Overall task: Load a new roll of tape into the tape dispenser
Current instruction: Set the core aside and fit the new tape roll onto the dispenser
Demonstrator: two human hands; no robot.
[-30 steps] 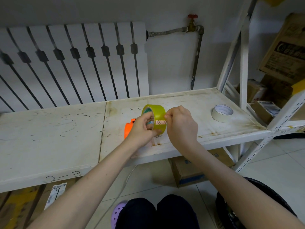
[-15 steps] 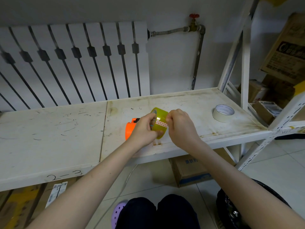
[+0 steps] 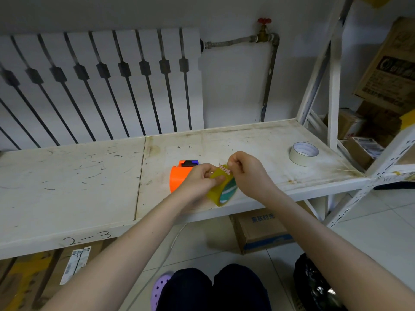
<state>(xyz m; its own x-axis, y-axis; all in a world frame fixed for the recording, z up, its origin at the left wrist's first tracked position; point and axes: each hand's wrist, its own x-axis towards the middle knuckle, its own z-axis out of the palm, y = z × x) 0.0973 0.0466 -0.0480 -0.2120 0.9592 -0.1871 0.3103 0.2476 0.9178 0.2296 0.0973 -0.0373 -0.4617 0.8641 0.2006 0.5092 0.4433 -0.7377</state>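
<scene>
Your left hand (image 3: 198, 179) clamps the yellow tape roll (image 3: 221, 191) steady so your right hand (image 3: 246, 172) can pinch its red-patterned starter tab (image 3: 224, 169), beside the orange dispenser (image 3: 179, 177).

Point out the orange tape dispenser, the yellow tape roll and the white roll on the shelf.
orange tape dispenser (image 3: 178, 178): head view, its curved orange body.
yellow tape roll (image 3: 215, 194): head view, its outer band.
white roll (image 3: 300, 158): head view, its outer side wall.
</scene>
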